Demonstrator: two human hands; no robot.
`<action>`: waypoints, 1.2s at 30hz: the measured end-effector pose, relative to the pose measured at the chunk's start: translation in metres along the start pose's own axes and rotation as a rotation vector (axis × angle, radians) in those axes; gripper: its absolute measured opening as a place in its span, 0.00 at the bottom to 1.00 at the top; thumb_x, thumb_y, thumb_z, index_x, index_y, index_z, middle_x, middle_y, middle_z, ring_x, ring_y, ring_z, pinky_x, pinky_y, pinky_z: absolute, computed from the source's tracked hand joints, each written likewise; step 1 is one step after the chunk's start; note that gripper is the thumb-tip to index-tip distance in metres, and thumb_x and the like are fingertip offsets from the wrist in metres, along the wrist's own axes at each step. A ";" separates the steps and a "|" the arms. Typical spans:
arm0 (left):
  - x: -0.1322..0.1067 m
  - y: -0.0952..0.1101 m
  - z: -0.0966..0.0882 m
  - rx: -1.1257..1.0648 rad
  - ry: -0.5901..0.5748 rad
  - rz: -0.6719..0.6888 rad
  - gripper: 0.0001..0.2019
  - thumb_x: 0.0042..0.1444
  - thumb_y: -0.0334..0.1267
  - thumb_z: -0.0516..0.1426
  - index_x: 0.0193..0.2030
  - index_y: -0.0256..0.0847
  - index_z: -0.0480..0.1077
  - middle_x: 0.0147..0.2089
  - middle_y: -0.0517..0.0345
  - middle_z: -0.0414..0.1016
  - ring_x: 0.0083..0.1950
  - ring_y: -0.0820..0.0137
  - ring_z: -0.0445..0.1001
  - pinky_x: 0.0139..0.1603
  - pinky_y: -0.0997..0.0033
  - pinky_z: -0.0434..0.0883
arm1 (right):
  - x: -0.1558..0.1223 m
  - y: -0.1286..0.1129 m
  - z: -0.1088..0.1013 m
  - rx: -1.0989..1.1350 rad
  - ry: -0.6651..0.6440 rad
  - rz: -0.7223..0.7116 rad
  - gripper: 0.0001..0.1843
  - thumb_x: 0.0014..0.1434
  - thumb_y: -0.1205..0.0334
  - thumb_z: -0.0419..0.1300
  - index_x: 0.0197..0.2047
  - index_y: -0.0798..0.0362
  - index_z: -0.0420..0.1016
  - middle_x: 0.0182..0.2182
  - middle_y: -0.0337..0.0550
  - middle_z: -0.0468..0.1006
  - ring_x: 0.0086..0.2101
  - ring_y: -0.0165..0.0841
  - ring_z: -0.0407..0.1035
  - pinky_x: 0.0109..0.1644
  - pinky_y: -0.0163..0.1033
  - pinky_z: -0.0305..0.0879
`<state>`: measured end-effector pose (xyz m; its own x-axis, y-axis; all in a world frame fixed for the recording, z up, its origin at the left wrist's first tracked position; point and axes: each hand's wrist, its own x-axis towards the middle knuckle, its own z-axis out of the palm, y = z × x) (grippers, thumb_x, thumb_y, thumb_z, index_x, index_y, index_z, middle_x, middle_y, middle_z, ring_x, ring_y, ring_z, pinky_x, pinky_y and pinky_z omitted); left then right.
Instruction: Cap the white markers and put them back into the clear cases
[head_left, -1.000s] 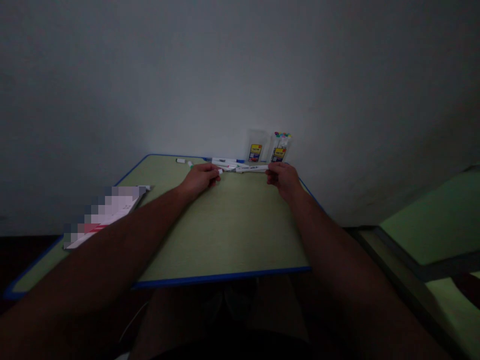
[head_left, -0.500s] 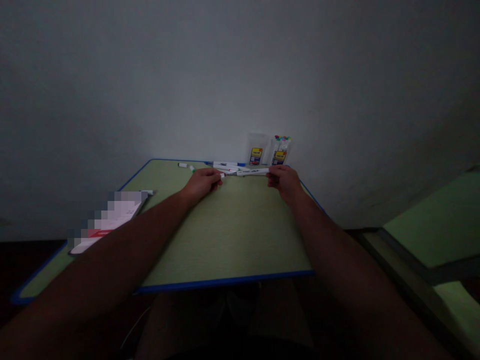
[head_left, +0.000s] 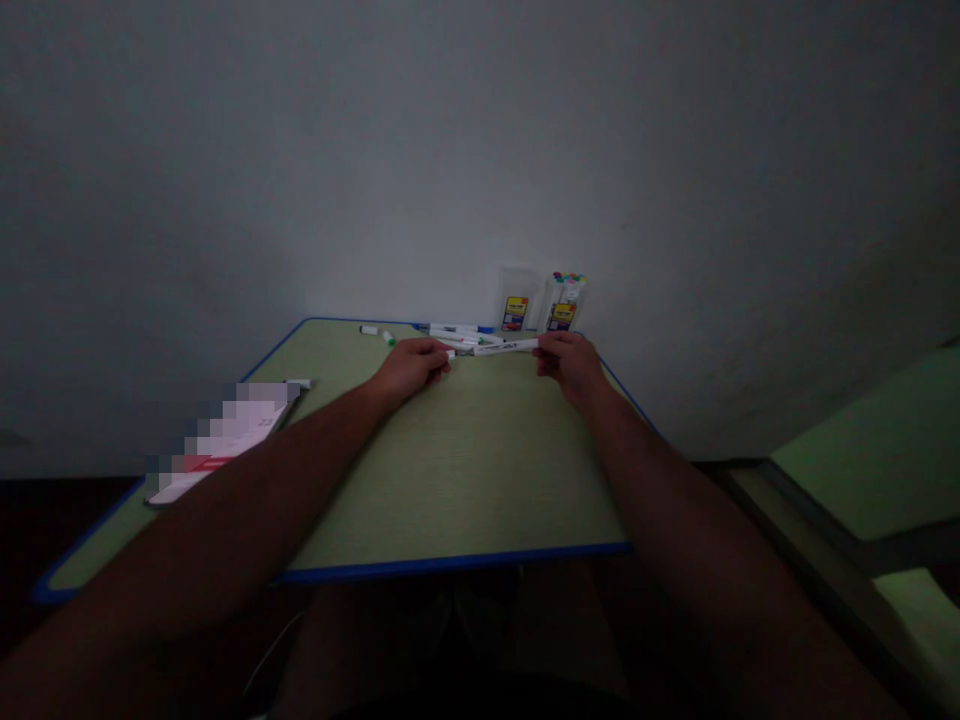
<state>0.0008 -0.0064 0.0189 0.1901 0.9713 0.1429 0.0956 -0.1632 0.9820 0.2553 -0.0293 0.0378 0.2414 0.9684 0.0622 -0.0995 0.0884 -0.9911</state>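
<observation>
My right hand [head_left: 568, 362] pinches the right end of a white marker [head_left: 507, 347] with dark print on its barrel. The marker points left, its narrow dark tip facing my other hand. Closed fingers of my left hand [head_left: 414, 368] grip a small white marker cap [head_left: 451, 354], mostly covered by the fingertips. A small gap shows between cap and barrel. Just behind, several white markers [head_left: 459, 329] lie in a loose pile, one with a blue end. Left of the pile lie a white-and-black cap [head_left: 368, 330] and a white-and-green cap [head_left: 388, 338].
Against the wall stand a clear pouch [head_left: 517, 300] with a yellow label and a second clear pouch [head_left: 564, 303] of colourful-topped pens. A tablet-like panel [head_left: 232, 435], partly blurred out, lies left on the blue-edged table [head_left: 465, 480]. A white pen-like object [head_left: 300, 384] touches its far end.
The view has shifted slightly. The marker in my right hand is tilted a little more, its left end lower. Both hands keep their hold.
</observation>
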 end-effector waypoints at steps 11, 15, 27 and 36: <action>0.000 -0.001 0.000 0.070 -0.030 0.034 0.05 0.53 0.34 0.60 0.34 0.36 0.77 0.26 0.57 0.74 0.22 0.76 0.64 0.23 0.75 0.59 | 0.000 0.002 0.000 -0.005 -0.047 -0.015 0.04 0.50 0.67 0.64 0.31 0.56 0.73 0.22 0.38 0.75 0.18 0.26 0.66 0.22 0.33 0.65; -0.004 0.004 0.001 0.053 -0.028 0.019 0.05 0.54 0.32 0.59 0.35 0.36 0.76 0.27 0.56 0.74 0.22 0.77 0.64 0.23 0.75 0.60 | 0.002 0.003 -0.001 -0.012 -0.039 -0.017 0.04 0.51 0.66 0.64 0.31 0.56 0.73 0.22 0.38 0.75 0.19 0.26 0.65 0.22 0.33 0.66; -0.003 0.004 0.001 0.010 -0.023 0.016 0.05 0.52 0.33 0.61 0.35 0.35 0.76 0.27 0.55 0.74 0.22 0.76 0.65 0.23 0.74 0.59 | 0.001 0.001 0.000 -0.015 -0.027 -0.010 0.04 0.51 0.67 0.64 0.32 0.56 0.74 0.22 0.38 0.76 0.19 0.25 0.65 0.22 0.32 0.66; -0.002 0.002 0.001 0.032 -0.034 0.024 0.04 0.53 0.31 0.59 0.33 0.36 0.76 0.26 0.56 0.74 0.22 0.76 0.64 0.23 0.74 0.59 | -0.001 0.000 0.001 -0.014 -0.027 -0.016 0.03 0.51 0.68 0.64 0.31 0.56 0.73 0.22 0.38 0.76 0.18 0.25 0.66 0.22 0.32 0.65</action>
<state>0.0018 -0.0092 0.0209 0.2262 0.9607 0.1612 0.1214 -0.1920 0.9739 0.2542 -0.0297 0.0379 0.2165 0.9729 0.0810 -0.0825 0.1009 -0.9915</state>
